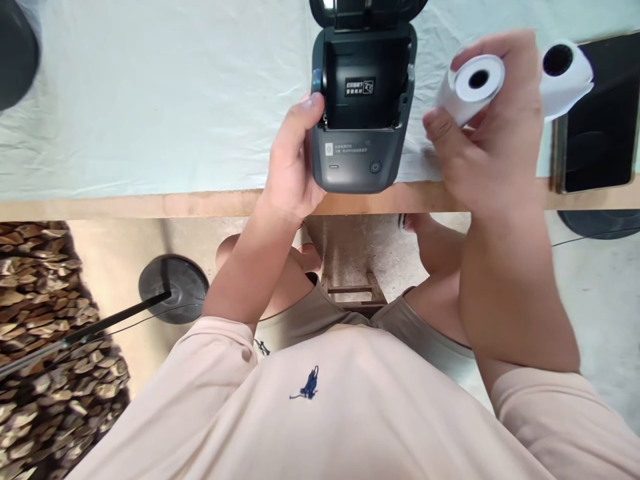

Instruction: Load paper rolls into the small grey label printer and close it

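A dark grey portable label printer [357,157] is in front of me with its lid [367,13] flipped up, and its paper bay shows no roll inside. My left hand [296,150] grips the printer's left side, thumb on the rim and the other fingers hidden beneath. To the right of the printer, my right hand [500,127] is closed around a white paper roll [453,97], its cored end facing up toward me. A second white paper roll [563,90] with a loose edge stands just beyond that hand, partly covered by it.
A dark smartphone [603,120] lies at the table's right. Pale cloth [175,100] covers the table, whose wooden front edge [150,205] faces me. A black round object [15,57] is at the far left. Below are a stand base [173,290] and stacked firewood [45,347].
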`<state>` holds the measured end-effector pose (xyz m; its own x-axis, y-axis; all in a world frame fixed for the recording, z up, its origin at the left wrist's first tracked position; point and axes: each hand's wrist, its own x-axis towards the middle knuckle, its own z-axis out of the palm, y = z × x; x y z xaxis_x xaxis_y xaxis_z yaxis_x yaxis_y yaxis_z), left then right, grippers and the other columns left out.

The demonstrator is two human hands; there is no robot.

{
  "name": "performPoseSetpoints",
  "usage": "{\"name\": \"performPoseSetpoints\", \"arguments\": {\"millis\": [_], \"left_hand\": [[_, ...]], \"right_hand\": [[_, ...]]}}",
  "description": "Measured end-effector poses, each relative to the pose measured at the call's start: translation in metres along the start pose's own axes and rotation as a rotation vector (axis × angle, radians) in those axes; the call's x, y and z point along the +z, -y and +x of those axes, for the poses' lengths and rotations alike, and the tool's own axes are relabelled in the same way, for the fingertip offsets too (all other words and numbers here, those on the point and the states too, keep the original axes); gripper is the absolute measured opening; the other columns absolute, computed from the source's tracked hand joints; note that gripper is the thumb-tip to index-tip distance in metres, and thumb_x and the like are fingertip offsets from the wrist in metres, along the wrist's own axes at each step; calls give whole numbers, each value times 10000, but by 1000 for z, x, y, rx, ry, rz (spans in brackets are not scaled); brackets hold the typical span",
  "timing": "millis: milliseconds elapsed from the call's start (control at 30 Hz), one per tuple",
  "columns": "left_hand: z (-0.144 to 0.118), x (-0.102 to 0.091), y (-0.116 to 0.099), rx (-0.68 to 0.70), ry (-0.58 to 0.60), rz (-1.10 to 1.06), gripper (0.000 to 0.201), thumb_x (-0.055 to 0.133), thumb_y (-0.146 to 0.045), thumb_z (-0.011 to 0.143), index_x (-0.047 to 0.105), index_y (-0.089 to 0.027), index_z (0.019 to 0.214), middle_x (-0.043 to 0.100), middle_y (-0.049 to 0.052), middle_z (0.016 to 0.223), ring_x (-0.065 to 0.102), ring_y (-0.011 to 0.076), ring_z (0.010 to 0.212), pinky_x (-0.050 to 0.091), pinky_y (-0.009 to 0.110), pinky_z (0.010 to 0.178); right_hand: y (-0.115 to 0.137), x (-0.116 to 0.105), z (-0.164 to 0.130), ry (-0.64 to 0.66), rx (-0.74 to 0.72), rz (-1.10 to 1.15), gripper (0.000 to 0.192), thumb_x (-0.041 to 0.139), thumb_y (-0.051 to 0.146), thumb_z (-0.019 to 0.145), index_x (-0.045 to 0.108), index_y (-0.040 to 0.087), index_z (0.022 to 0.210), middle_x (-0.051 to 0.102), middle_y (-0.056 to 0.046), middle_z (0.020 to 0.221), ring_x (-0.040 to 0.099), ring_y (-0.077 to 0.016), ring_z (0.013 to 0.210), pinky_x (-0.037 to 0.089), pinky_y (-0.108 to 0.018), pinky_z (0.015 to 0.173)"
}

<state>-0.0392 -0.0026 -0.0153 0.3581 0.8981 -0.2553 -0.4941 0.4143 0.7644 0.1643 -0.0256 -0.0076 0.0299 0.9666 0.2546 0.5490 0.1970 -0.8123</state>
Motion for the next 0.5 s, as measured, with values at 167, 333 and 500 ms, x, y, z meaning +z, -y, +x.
{"name": "performPoseSetpoints", "arguments": {"millis": [167, 333, 500], "left_hand": [[3, -4, 1, -27, -59, -13, 380, 519, -544, 895, 697, -310, 1136, 764, 46, 844, 674, 310, 1175, 605, 368, 826], [5, 1, 3, 68, 55, -1, 342, 438, -431, 936, 738, -274, 976, 738, 56, 837, 699, 287, 1122, 618, 381, 832], [8, 5, 4, 124, 101, -7, 392, 414, -473, 959, 749, -276, 903, 748, 51, 948, 676, 281, 1172, 624, 380, 868]], "right_hand": [[-10, 8, -1, 27, -59, -213, 560, 642, 183, 770, 428, 303, 1273, 609, 15, 1205, 616, -143, 982, 529, -412, 916], [-10, 2, -6, -77, -144, -273, 498, 577, 257, 847, 406, 353, 1304, 602, 45, 1199, 633, -162, 1084, 527, -406, 906], [-50, -41, 0, -403, -82, -538, 466, 513, 510, 934, 379, 496, 1381, 465, 87, 1373, 439, -262, 1358, 296, -572, 1163]]}}
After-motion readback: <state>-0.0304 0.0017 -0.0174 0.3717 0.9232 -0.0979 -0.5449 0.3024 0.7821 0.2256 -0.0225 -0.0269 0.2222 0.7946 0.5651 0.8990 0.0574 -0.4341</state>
